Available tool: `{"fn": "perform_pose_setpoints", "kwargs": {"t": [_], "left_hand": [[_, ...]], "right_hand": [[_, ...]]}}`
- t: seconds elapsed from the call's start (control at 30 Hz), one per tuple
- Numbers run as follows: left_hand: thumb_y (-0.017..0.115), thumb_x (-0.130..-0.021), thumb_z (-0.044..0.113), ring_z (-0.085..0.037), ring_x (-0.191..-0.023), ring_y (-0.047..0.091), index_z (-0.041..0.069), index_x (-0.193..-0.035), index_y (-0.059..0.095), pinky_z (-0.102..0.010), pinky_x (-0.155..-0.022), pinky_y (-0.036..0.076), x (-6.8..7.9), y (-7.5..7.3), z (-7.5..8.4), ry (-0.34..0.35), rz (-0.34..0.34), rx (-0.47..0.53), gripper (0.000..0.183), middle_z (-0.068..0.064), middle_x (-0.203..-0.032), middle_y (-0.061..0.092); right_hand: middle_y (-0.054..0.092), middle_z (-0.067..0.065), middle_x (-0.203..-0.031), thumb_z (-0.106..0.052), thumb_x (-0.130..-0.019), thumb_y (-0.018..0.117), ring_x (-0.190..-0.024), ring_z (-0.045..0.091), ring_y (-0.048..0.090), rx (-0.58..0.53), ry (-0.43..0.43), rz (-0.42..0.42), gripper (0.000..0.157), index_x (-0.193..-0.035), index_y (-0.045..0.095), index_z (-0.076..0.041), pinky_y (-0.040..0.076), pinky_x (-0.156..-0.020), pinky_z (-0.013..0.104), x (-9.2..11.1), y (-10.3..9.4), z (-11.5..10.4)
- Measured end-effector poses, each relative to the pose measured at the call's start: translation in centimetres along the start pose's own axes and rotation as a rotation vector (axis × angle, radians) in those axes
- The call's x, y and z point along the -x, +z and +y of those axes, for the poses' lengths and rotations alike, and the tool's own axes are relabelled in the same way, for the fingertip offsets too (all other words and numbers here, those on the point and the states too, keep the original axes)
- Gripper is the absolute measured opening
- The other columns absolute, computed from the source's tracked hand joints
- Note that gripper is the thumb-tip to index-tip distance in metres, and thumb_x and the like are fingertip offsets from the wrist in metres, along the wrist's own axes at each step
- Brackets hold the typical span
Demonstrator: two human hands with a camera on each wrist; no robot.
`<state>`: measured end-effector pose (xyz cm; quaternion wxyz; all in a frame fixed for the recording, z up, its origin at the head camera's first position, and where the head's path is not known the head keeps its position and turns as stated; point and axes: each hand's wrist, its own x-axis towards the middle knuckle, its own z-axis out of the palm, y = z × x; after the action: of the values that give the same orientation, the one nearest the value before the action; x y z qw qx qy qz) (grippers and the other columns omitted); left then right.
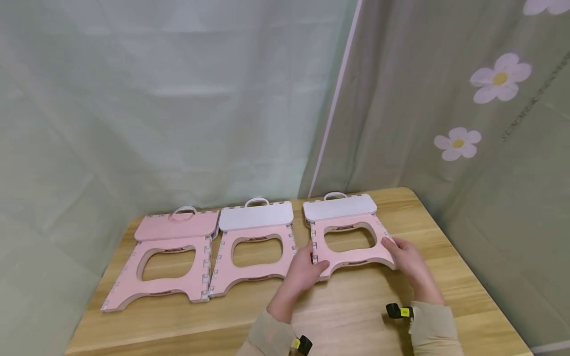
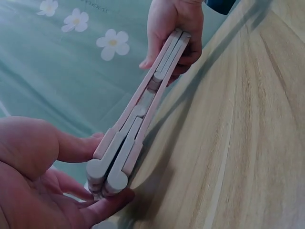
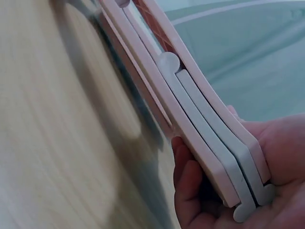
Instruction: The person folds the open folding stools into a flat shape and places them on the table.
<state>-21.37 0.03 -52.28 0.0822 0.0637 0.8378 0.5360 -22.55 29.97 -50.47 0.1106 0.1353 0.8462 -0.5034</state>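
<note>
Both my hands are on the right stool (image 1: 352,237), a folded pink one with a white seat, at the right end of a row of three. Left hand (image 1: 305,272) grips its lower left foot, thumb on top, fingers curled under. Right hand (image 1: 411,262) grips the lower right foot the same way.

Left wrist view: the right stool (image 2: 143,124) shows edge-on, folded flat, its stacked panels running from my left hand (image 2: 43,181) to my right hand (image 2: 174,28) at the far end. Left fingers (image 2: 76,148) lie against the panel face, thumb beneath the rounded foot ends.

Right wrist view: the right stool (image 3: 200,119) sits in my right hand (image 3: 238,181), fingers (image 3: 188,181) curled round the underside edge, palm behind the panels. The stool looks tilted up off the table here; I cannot tell whether its far edge touches the wood.

The middle stool (image 1: 256,244), white seat, lies flat just beside my left hand. The left stool (image 1: 171,252), all pink, lies flat beside that, the two touching or nearly so. Each has a small white carry handle at the far edge.

Surface is a light wooden table (image 1: 356,316), set against pale green curtains (image 1: 178,99); the one on the right is printed with white flowers (image 1: 500,76). No containers in view.
</note>
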Motion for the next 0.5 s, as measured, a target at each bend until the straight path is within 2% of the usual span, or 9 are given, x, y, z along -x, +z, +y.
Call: {"fn": "perform_pose_setpoints", "kwargs": {"t": [0.1,0.2,0.33,0.5], "left_hand": [[0.079,-0.098,0.015,-0.037,-0.133,0.059,-0.01,-0.158,0.042,-0.053,-0.112,0.047,0.3,0.1,0.0,-0.005,-0.014,-0.035,0.074,-0.026,-0.143,0.063],[0.077,-0.1,0.017,-0.045,-0.143,0.048,-0.016,-0.157,0.034,-0.056,-0.118,0.039,0.6,0.2,0.2,0.0,-0.009,-0.072,0.079,-0.033,-0.153,0.05],[0.074,-0.102,0.016,-0.048,-0.147,0.043,-0.018,-0.157,0.033,-0.057,-0.12,0.035,0.7,0.0,0.7,0.003,0.001,-0.102,0.077,-0.036,-0.156,0.045],[0.074,-0.102,0.014,-0.049,-0.152,0.035,-0.017,-0.158,0.032,-0.058,-0.123,0.03,0.7,0.0,1.2,-0.003,-0.027,-0.117,0.077,-0.036,-0.162,0.036]], "right_hand": [[0.049,0.031,-0.151,-0.059,-0.11,0.048,-0.125,0.037,0.048,-0.007,0.035,-0.017,0.088,-0.16,0.033,0.011,0.036,-0.112,0.055,-0.2,0.2,0.3],[0.042,0.033,-0.159,-0.059,-0.11,0.048,-0.133,0.04,0.044,-0.027,0.033,-0.021,0.088,-0.162,0.031,0.011,0.03,-0.119,0.059,-0.3,0.5,0.5],[0.032,0.033,-0.166,-0.054,-0.112,0.048,-0.146,0.042,0.036,-0.026,0.0,-0.021,0.084,-0.164,0.028,0.008,0.023,-0.125,0.06,-0.6,0.6,0.5],[0.026,0.032,-0.169,-0.047,-0.114,0.048,-0.157,0.046,0.025,-0.002,-0.043,-0.032,0.078,-0.165,0.026,0.007,0.019,-0.126,0.061,-0.7,0.5,0.2]]}}
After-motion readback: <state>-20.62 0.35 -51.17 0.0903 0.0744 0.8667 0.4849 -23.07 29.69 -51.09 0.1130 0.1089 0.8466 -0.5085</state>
